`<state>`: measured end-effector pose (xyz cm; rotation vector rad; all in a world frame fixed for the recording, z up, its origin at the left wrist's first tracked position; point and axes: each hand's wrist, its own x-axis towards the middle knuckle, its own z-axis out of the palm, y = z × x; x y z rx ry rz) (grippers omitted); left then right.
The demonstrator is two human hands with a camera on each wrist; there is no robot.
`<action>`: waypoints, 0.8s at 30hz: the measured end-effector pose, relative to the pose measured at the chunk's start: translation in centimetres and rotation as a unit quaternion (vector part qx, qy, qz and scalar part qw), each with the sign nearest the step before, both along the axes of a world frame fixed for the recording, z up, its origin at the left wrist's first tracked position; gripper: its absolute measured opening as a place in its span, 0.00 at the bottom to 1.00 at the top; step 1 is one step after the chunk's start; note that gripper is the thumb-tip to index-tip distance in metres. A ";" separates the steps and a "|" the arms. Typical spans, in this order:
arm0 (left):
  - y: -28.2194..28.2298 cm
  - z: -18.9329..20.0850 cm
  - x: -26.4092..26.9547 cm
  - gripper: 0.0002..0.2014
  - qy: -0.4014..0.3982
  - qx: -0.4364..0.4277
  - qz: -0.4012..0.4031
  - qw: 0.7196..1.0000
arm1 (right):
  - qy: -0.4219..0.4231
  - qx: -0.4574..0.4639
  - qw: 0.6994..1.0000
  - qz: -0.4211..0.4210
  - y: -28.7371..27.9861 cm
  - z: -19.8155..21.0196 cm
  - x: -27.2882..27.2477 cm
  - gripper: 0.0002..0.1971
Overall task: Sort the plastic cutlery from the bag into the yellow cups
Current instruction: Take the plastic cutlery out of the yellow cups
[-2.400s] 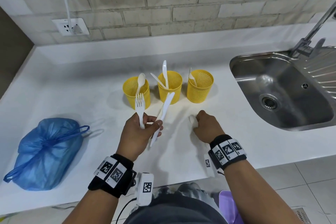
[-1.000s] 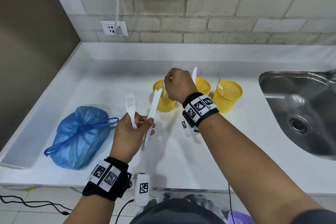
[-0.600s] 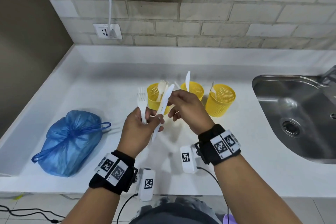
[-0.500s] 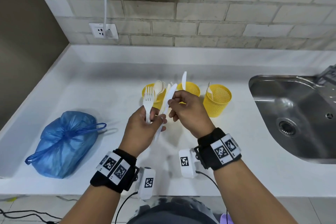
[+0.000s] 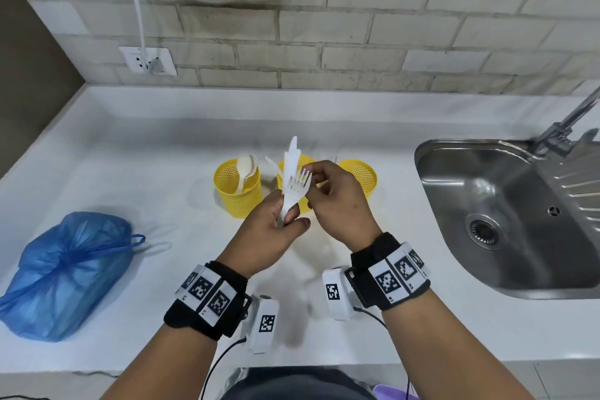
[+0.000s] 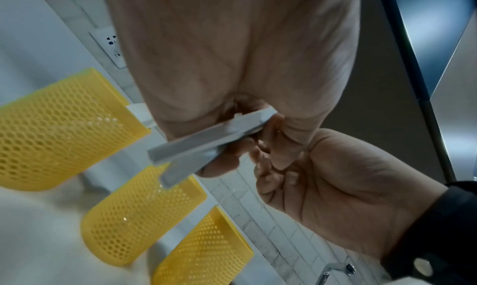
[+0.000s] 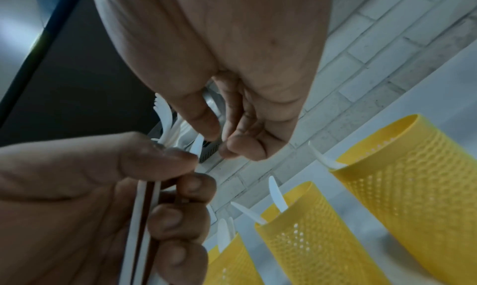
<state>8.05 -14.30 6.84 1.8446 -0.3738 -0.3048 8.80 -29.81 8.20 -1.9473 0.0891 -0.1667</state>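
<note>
My left hand [image 5: 287,221] grips a white plastic fork [image 5: 297,187] and a white knife [image 5: 290,159] by their handles [image 6: 206,140], upright in front of the middle yellow cup [image 5: 306,161]. The thumb and fingers of my right hand [image 5: 316,177] pinch the fork's tines. In the right wrist view the two handles [image 7: 144,208] run through my left fist and the fork head [image 7: 197,144] sits between my right fingertips. The left yellow cup [image 5: 238,188] holds spoons, the middle cup knives [image 7: 277,195]. The right yellow cup [image 5: 362,174] is partly hidden by my right hand.
A knotted blue plastic bag [image 5: 65,273] lies at the left of the white counter [image 5: 130,178]. A steel sink [image 5: 506,214] with a tap is on the right. A brick wall with a socket [image 5: 147,60] stands behind the cups.
My right hand left the left cup, came back to my left hand and now pinches the fork head. The fork has tilted right across the knife.
</note>
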 end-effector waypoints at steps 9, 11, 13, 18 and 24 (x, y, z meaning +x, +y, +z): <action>-2.9 -0.1 0.4 0.22 -0.021 -0.058 -0.029 0.998 | -0.051 -0.032 0.996 0.071 -2.5 0.6 -1.6 0.04; -3.6 -0.2 0.6 0.16 -0.035 -0.031 -0.021 0.999 | -0.072 -0.037 0.995 0.066 -3.0 0.2 -1.5 0.05; -4.0 -0.4 0.6 0.12 -0.039 -0.007 -0.016 0.999 | -0.073 -0.011 0.996 0.052 -3.6 0.1 -1.4 0.08; -4.6 -0.3 0.1 0.20 -0.024 -0.017 -0.017 0.999 | -0.055 0.174 0.983 -0.004 -5.9 1.1 -1.2 0.10; -5.2 -0.5 -0.3 0.35 -0.001 -0.107 0.007 0.994 | -0.055 0.410 0.908 -0.073 -9.0 2.9 -0.5 0.06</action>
